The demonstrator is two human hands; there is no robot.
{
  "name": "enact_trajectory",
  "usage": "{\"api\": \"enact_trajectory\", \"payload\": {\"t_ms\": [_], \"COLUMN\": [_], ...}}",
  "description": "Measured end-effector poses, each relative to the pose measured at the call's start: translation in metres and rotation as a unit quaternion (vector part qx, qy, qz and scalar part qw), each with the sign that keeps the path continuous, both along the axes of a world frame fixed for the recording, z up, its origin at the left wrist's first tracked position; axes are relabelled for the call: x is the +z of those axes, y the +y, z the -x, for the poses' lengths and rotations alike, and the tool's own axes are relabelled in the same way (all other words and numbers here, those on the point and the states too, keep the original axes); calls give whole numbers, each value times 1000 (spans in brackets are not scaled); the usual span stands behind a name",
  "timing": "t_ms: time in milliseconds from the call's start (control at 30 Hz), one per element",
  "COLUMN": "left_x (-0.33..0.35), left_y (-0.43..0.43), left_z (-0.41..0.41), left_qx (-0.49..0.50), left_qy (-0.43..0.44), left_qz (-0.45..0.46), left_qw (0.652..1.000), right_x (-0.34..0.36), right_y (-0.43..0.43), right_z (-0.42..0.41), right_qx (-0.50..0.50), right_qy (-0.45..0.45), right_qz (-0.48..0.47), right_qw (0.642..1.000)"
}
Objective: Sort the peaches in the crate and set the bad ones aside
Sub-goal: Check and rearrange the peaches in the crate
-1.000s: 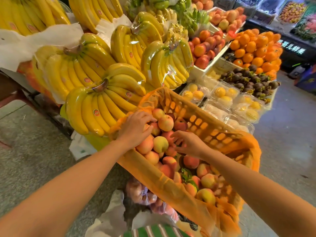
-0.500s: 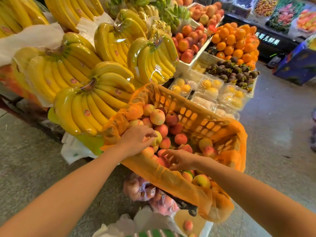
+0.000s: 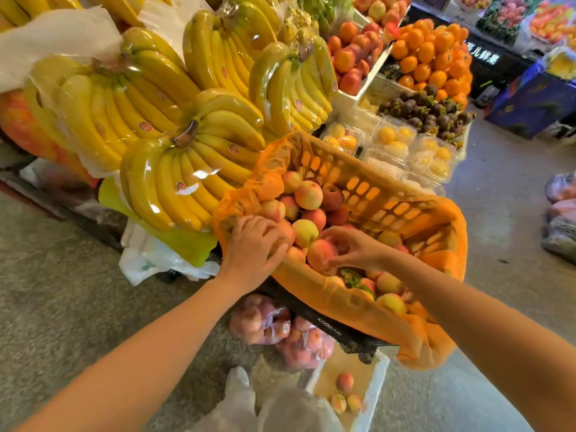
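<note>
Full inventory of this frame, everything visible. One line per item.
crate: one, orange with orange liner, centre
peaches: many, pink-yellow, inside the crate
held peach: one, red-pink, at the crate's near edge
white box: one, white, on the floor below the crate, three peaches inside
banana bunches: several, yellow, film-wrapped, left of the crate
fruit bags: two, clear with pinkish fruit, under the crate
oranges: a pile, orange, top right
dark fruit: a pile, purple-black, behind the crate
clamshell packs: several, clear with yellow fruit, behind the crate
left hand: fingers curled over peaches at the crate's left corner
right hand: pinches the held peach
</note>
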State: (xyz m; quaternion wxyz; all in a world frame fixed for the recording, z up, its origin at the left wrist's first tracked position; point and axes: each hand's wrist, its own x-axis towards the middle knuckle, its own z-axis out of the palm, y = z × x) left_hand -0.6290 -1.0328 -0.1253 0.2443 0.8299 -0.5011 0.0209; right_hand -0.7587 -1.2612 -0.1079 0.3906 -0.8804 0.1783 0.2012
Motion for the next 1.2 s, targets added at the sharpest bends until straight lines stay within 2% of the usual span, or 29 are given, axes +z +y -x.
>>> {"api": "enact_trajectory", "payload": {"t_ms": [133, 300, 400, 633, 933, 1067, 1200], "left_x": [1, 1, 0, -5, -7, -3, 7], "left_y": [-1, -1, 0, 0, -14, -34, -55], "left_z": [0, -2, -5, -4, 21, 53, 83], "left_qx": [5, 23, 48, 72, 160, 209, 250], "left_qy": [1, -7, -9, -14, -68, -64, -53], "left_qz": [-37, -48, -48, -49, -69, -75, -38], "left_qw": [999, 999, 998, 996, 982, 973, 966], "right_x": [24, 22, 11, -12, -5, 9, 22], "right_y": [11, 20, 21, 21, -1, -16, -39], "right_z": [-20, -48, -62, -74, -57, -38, -14], "right_qx": [-61, -105, -94, -24, 41, 80, 132], "right_qy": [-65, -174, -192, -189, -223, -222, -207], "right_qz": [-7, 90, 163, 261, 203, 189, 179], "right_qw": [996, 975, 963, 946, 952, 953, 953]}}
